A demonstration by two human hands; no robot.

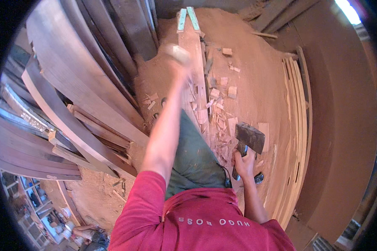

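Stretched forward over the long plank, my left hand (179, 70) is smeared by motion. It is closed on a pale wood block (179, 53), also blurred. The plank (201, 83) runs away from me beside my leg, with cut, splintered wood along it. On the right, my right hand (244, 162) grips the handle of a hatchet (251, 137) close below its broad dark head. The head is raised above the chips and points away from me. Beside that hand is a small dark object (259, 178) whose kind I cannot make out.
Wood chips (222, 140) and small blocks (232, 92) litter the sawdust floor right of the plank. Large curved boards (83, 79) lean at the left. Long thin strips (296, 125) lie before a brown panel (339, 125) on the right. Two green-faced pieces (192, 18) mark the plank's far end.
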